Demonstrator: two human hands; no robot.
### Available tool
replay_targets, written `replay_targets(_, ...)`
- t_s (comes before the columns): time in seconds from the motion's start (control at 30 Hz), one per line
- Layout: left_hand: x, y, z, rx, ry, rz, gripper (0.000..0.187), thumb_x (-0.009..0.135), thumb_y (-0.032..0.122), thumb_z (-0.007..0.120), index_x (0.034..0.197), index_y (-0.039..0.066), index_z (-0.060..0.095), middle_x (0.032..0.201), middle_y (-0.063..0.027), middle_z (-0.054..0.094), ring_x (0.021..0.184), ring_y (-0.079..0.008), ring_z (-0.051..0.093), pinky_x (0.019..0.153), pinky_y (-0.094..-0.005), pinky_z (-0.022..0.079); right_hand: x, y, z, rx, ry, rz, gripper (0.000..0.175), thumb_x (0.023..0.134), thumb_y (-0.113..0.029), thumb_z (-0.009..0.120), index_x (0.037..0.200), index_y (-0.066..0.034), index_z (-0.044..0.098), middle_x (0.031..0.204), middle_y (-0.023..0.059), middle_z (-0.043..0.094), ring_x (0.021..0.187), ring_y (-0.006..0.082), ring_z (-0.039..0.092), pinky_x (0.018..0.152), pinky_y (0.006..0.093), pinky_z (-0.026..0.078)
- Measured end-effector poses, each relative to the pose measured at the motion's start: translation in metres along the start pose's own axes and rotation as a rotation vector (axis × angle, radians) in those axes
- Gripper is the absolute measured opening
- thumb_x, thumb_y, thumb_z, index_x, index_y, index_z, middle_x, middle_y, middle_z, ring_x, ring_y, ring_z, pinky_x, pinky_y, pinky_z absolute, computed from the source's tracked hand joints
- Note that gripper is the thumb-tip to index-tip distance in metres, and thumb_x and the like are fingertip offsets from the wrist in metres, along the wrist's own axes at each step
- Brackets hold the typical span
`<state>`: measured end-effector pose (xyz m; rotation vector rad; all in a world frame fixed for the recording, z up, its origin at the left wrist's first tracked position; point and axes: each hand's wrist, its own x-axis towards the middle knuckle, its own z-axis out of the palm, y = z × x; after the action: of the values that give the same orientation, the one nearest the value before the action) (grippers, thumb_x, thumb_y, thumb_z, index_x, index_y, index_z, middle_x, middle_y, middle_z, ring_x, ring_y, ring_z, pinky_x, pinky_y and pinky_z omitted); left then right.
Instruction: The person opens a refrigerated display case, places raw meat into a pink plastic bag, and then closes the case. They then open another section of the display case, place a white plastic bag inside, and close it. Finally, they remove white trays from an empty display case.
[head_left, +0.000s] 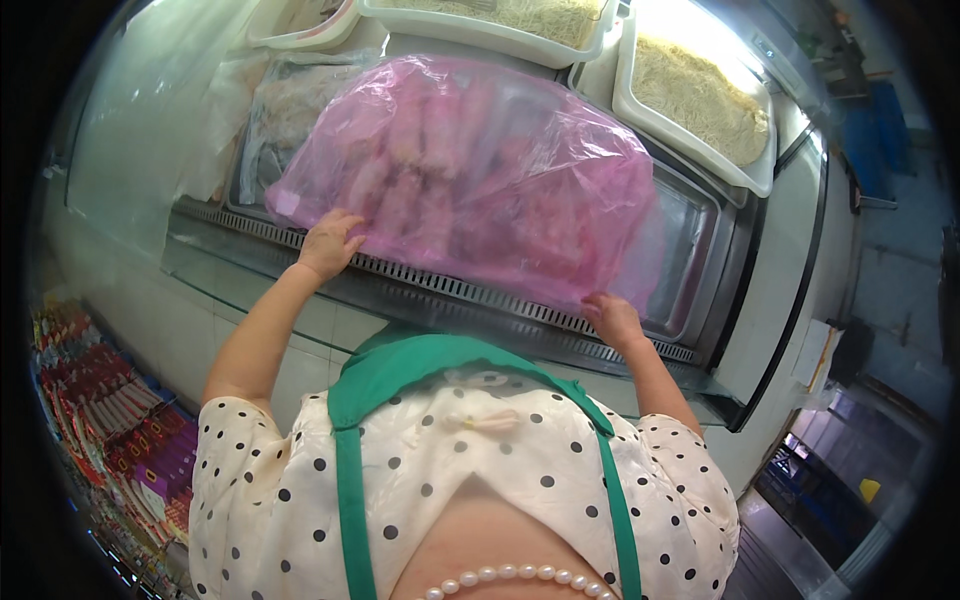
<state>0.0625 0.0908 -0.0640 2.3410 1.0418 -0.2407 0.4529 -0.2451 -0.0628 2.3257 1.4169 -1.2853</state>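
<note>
A sheet or bag of thin pink plastic film (517, 180) is spread over pale pinkish meat pieces (405, 195), which show blurred through it. My left hand (330, 244) holds the film's near edge toward the left, fingers bent over it. Farther right, my right hand (613, 321) pinches the same near edge close to a corner. Under the film's right end, a metal tray (694, 247) shows its bare floor and rim. The film hides most of whatever lies beneath.
White tubs of thin noodle-like shreds (697, 97) stand behind. Clear plastic covers another tray (292, 112) at left. A slotted metal vent (450, 285) and a glass panel edge (255, 315) run along the near side. Packaged goods (112, 420) fill the lower left.
</note>
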Motion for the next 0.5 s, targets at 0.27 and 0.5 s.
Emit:
replay_targets(0.27, 0.039, 0.044, -0.021, 0.285, 0.291, 0.009, 0.097, 0.068, 0.025, 0.079, 0.147, 0.023, 0.022, 0.153, -0.0161, 0.003, 0.140, -0.0404, 0.005, 0.106, -0.0567, 0.025, 0.048, -0.059, -0.057, 0.169, 0.893, -0.296, 0.066, 0.076, -0.024, 0.071, 0.136, -0.0157, 0.043, 0.139, 0.0166, 0.038, 0.129, 0.0374, 0.034, 0.104, 0.0465, 0.033)
replay_targets(0.5, 0.118, 0.043, -0.038, 0.219, 0.237, -0.114, 0.106, 0.066, 0.037, 0.079, 0.148, 0.029, 0.013, 0.155, -0.0147, -0.002, 0.141, -0.0401, 0.000, 0.109, -0.0571, 0.020, 0.128, -0.095, -0.103, 0.111, 0.688, -0.098, 0.094, 0.067, -0.047, 0.076, 0.144, -0.0246, 0.029, 0.154, 0.0157, 0.007, 0.141, 0.0388, 0.001, 0.107, 0.0629, 0.014)
